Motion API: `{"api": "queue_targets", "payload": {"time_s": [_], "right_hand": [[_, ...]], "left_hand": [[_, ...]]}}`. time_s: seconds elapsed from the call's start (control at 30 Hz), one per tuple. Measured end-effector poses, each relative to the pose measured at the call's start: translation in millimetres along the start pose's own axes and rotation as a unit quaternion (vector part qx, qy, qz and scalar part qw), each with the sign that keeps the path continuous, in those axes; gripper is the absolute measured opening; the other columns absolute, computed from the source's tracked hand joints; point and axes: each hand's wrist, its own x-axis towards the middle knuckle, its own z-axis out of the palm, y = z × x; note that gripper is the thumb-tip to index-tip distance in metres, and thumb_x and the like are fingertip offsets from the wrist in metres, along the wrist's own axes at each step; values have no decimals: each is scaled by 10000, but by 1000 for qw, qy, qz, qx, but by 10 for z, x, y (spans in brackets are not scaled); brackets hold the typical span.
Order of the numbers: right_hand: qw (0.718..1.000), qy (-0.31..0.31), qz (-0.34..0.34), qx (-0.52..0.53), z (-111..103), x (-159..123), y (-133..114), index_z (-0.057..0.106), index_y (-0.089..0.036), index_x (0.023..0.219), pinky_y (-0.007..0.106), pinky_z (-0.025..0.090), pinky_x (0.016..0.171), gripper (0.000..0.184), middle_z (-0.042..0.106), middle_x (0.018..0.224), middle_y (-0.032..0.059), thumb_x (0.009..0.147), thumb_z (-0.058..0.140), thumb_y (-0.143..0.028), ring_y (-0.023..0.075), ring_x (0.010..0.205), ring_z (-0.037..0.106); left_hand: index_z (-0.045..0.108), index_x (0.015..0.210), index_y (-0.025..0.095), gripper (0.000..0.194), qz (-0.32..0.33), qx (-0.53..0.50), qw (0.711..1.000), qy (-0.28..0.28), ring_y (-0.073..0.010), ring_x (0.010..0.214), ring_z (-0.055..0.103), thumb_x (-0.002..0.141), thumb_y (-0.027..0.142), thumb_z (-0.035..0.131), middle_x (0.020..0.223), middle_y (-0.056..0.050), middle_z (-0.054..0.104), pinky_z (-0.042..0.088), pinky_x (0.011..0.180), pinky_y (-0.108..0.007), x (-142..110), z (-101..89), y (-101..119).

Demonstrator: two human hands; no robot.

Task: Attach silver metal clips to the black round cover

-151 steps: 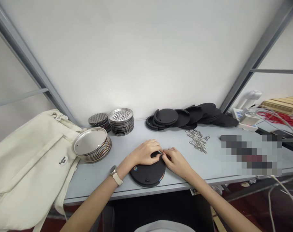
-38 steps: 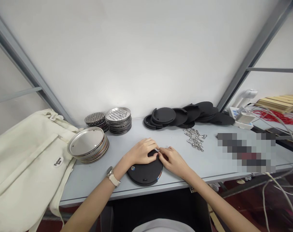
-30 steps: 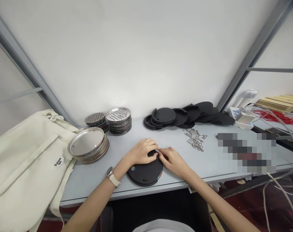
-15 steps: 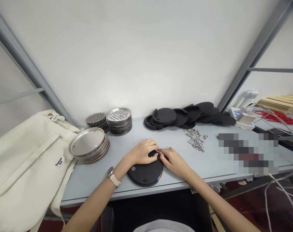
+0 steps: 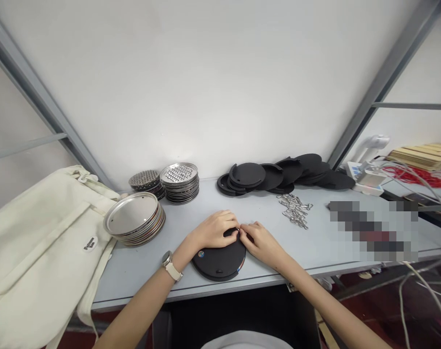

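A black round disc (image 5: 220, 264) lies at the table's front edge, with a small round coloured sticker on top and a coloured strip at its right rim. My left hand (image 5: 216, 230) lies over its far part, thumb on top and fingers curled at the far rim. At that same rim my right hand (image 5: 258, 242) pinches a tiny shiny piece between thumb and fingertips; the fingers mostly hide it. Both hands' fingertips almost meet there. Beyond my right hand lies a heap of small silver metal clips (image 5: 296, 211).
Several black discs (image 5: 247, 174) overlap along the wall. To the left stand stacks of round metal plates (image 5: 133, 213) and grater discs (image 5: 179, 174). A cream bag (image 5: 45, 252) covers the left end. Red cords (image 5: 420, 175) and wooden strips (image 5: 420, 156) lie far right, near loose white cables (image 5: 433, 189).
Almost nothing differs. The fingertips of both hands have shifted very slightly at the disc's far rim; the disc stays in place.
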Motion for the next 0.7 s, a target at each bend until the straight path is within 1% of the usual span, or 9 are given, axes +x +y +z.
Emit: {"api": "queue_targets", "payload": {"time_s": [0.1,0.3,0.47,0.57,0.7], "right_hand": [[1000,5,3,-1,7,-1,3,424,-201,711,282,331,696,254,540,630,-20,943,321,-205,135,577,469],[1000,9,16,5,22,-16,4,375,-209,705,274,333,683,233,482,596,-37,934,328,-209,130,541,435],[999,15,27,24,11,-18,3,361,-214,723,276,336,692,204,467,590,-49,926,343,-217,128,530,425],[998,24,31,40,7,-10,5,363,-216,743,274,339,690,181,488,613,-46,924,348,-218,129,541,433],[998,24,28,48,-5,-3,-3,357,-218,731,275,343,687,195,471,603,-47,925,343,-218,130,534,419]], "left_hand": [[588,858,164,110,4,5,1000,4,-166,865,517,844,163,480,867,-42,599,411,824,-291,-1,-9,4],[545,811,165,76,-8,18,1000,14,-175,819,502,838,182,476,799,-40,571,410,791,-305,-1,-19,19],[538,850,162,60,-6,23,1000,10,-178,846,504,835,178,482,842,-44,575,408,811,-306,-3,-17,20],[541,905,160,93,-10,22,1000,14,-187,884,509,829,179,491,894,-55,583,407,833,-315,-6,-12,17],[548,932,162,119,-12,18,1000,15,-190,915,515,827,176,493,916,-57,589,406,855,-321,-8,-1,10]]}}
